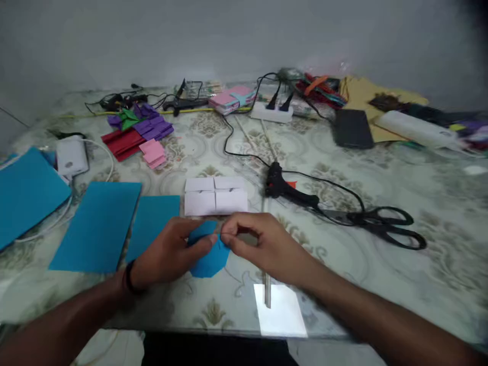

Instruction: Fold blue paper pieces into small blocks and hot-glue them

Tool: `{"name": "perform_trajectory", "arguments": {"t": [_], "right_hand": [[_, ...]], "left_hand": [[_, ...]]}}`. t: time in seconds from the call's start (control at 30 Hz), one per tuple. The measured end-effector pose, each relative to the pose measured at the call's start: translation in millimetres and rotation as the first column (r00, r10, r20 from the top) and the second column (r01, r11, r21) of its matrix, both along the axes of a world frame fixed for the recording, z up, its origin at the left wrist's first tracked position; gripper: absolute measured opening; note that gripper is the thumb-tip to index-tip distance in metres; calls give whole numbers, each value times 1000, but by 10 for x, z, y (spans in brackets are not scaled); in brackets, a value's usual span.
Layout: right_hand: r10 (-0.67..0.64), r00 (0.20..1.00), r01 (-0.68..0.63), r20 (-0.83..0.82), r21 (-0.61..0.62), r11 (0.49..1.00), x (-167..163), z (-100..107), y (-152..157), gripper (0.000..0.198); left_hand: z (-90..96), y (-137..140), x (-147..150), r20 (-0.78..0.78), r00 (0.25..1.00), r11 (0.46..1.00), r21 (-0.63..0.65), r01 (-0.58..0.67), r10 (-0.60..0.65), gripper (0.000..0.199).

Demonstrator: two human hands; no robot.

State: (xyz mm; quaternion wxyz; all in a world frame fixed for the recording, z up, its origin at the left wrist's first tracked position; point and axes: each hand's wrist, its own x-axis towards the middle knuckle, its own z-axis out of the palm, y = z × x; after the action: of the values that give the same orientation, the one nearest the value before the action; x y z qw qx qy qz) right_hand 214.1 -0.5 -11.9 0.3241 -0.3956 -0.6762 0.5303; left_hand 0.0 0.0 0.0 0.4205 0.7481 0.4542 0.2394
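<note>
A small piece of blue paper [209,265] with cut-off corners is between my hands, low over the table. My left hand [171,251] grips its left side, with the thumb lying across the top. On the right, my right hand [265,241] pinches the upper right edge of the same piece between thumb and fingers. A dark line, perhaps a slit or fold, shows near the fingertips. Just beyond the hands lies white paper [200,203] in folded sections. Two flat blue sheets, a larger one [95,229] and a smaller one [154,218], rest left of my left hand.
A black glue gun [292,192] and black-handled scissors [360,218] lie to the right. Behind are a white power strip [271,113], a dark flat case [354,129] and folded red paper [124,144]. A white square [284,312] lies near the front edge. Cables cross the table.
</note>
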Motion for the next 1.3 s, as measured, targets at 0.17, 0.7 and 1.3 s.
{"name": "perform_trajectory", "arguments": {"t": [0.17, 0.7, 1.3], "right_hand": [[-20, 1000, 20, -21, 22, 1000, 54, 29, 36, 18], [26, 1000, -22, -16, 205, 979, 42, -23, 14, 31], [144, 985, -128, -96, 158, 979, 76, -74, 116, 11]], "left_hand": [[15, -10, -49, 46, 999, 989, -150, -19, 26, 44], [-62, 66, -64, 115, 919, 901, -278, -334, 377, 43], [-35, 84, -76, 214, 943, 954, -214, -209, 255, 24]]}}
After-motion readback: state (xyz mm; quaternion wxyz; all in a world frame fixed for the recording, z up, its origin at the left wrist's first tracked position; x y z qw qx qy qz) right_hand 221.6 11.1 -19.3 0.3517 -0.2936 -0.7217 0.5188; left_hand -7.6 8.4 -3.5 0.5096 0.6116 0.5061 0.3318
